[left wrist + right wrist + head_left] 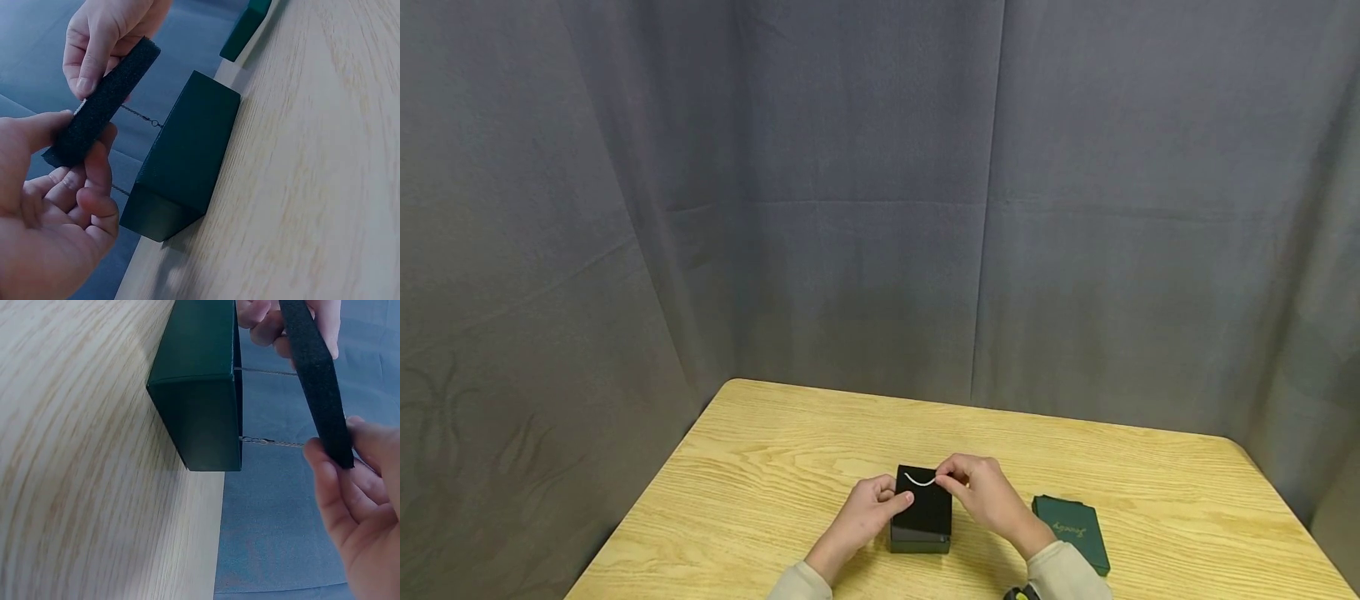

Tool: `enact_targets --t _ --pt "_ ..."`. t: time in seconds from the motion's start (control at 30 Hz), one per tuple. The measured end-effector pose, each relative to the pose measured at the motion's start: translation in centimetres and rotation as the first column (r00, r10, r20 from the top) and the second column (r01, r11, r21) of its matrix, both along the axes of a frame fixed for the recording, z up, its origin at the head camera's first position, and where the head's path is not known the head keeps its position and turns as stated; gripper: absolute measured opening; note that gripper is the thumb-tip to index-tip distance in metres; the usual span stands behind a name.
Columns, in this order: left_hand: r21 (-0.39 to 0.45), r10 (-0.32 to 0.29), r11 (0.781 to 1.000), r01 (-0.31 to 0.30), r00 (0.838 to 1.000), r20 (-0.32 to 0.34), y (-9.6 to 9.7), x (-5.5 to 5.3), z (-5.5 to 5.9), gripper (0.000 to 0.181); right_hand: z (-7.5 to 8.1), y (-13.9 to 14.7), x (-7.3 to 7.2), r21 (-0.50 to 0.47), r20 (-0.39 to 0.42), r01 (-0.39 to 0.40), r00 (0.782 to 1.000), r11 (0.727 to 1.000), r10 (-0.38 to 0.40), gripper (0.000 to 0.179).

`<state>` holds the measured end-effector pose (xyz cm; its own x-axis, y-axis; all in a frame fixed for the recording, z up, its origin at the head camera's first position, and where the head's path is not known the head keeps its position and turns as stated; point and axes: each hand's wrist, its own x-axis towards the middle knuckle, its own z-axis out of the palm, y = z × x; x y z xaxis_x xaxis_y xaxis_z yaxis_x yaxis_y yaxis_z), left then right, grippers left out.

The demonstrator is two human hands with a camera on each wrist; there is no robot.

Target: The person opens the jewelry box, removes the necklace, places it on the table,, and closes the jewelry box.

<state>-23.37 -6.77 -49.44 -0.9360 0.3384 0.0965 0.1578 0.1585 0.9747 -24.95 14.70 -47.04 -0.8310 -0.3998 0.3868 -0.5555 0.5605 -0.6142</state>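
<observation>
A black foam insert [925, 508] is held up over an open green jewelry box [184, 150]. My left hand [865, 512] grips the insert's left side, thumb on its face and fingers behind. At the opposite edge, my right hand [987, 493] pinches the insert between thumb and fingers, right where a silver chain [917, 481] meets it. The chain curves across the front of the insert. In the right wrist view, two strands of the necklace [270, 442] run from behind the insert down into the box. The box's inside is hidden in both wrist views.
A green lid [1078, 533] with gold lettering lies on the wooden table [790, 433], to the right of the box and beside my right forearm. Grey curtains [865, 250] hang behind the table and along its sides.
</observation>
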Motion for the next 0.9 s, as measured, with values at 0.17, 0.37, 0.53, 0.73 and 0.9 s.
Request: enact_targets --t 0.17,0.37,0.53,0.73,0.9 --pt "0.053 -0.029 0.998 0.028 1.000 0.012 -0.1 1.1 1.8 0.017 0.0 0.0 0.0 0.028 -0.040 0.023 0.999 0.999 -0.022 0.006" --pt "0.055 -0.026 0.998 0.026 1.000 -0.002 -0.1 1.5 2.4 0.015 -0.1 0.0 -0.1 0.044 -0.085 0.021 0.996 0.999 -0.017 0.006" --pt "0.037 -0.024 0.999 0.025 1.000 -0.010 -0.1 1.4 2.3 0.016 -0.2 0.0 -0.2 0.035 -0.130 0.024 0.991 0.999 -0.020 0.007" --pt "0.006 -0.017 1.000 0.017 1.000 0.003 -0.1 0.1 0.2 0.017 -0.4 0.0 -0.3 0.036 -0.156 0.034 0.987 0.999 -0.028 0.009" --pt "0.003 -0.023 1.000 0.023 1.000 0.017 0.0 -0.4 -0.6 0.017 -0.4 0.1 -0.4 0.049 -0.174 0.046 0.984 0.998 -0.036 0.009"
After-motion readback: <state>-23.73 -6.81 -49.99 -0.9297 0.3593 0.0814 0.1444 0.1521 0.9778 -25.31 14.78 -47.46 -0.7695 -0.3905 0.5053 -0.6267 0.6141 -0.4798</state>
